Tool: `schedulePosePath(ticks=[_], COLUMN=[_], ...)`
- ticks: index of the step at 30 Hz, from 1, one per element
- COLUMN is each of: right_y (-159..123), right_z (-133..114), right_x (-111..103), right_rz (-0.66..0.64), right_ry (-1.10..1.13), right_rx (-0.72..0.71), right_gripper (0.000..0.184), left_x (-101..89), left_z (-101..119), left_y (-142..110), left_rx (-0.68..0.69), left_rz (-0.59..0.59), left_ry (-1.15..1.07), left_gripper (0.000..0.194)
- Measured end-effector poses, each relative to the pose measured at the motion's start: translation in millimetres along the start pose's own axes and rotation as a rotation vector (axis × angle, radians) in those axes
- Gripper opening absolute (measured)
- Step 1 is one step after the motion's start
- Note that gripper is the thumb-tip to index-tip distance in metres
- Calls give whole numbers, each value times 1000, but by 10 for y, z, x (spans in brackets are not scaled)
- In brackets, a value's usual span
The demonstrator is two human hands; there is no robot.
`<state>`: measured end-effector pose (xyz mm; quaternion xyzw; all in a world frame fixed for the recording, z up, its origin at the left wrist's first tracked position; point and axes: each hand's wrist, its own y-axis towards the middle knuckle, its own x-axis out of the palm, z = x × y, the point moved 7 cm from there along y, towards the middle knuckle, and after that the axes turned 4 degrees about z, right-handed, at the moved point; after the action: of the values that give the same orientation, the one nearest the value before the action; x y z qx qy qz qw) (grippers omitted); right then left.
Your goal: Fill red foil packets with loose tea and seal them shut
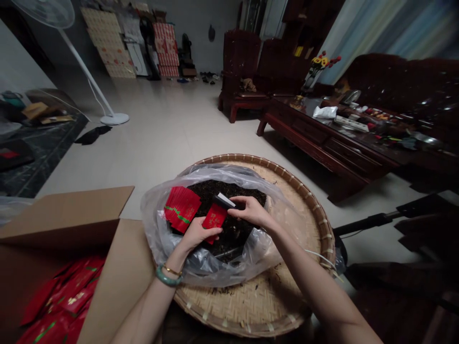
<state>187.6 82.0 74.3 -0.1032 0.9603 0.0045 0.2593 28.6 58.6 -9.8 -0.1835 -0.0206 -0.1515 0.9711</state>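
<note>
My left hand [198,233] is closed on a small red packet [214,218], held over dark loose tea [229,200] inside a clear plastic bag [168,239]. My right hand [251,210] is pinched on a small dark scoop with a white edge [224,200], right at the packet's top. A stack of red packets [181,208] lies on the tea at the left of the bag. The bag rests in a round woven bamboo tray [304,239].
An open cardboard box [64,224] at the left holds several red packets [68,301]. A dark wooden coffee table [340,138] cluttered with items, wooden chairs [242,71] and a sofa stand at the right. A standing fan [107,114] is at the far left.
</note>
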Motion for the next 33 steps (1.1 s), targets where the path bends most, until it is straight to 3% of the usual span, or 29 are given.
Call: schedulePosePath(ticks=[6,10,14,27,30,33], right_y=[-30,-22,-28,-39,33,121], right_z=[-20,-18,-26,-36,113,302], right_x=[127,135,114,132,30,-153], right_rz=[-15,-29,-8,-30,32,173], right_ry=[-75,-44,-67,-29,-4,-174], right_rx=[-102,-107,-123,-116,-45,-29], right_gripper=[28,34,27,29,38,42], left_x=[-13,-17,-20,-19,-23,-23], left_z=[6,1,-7,11,-1,-10], left_y=[-7,-6,1,0,7,10], left_rx=[3,1,4,5,1,-3], left_rz=[9,11,6,9,13,21], left_ry=[32,19,36,16,20,25], left_gripper=[41,41,41,42,42,41])
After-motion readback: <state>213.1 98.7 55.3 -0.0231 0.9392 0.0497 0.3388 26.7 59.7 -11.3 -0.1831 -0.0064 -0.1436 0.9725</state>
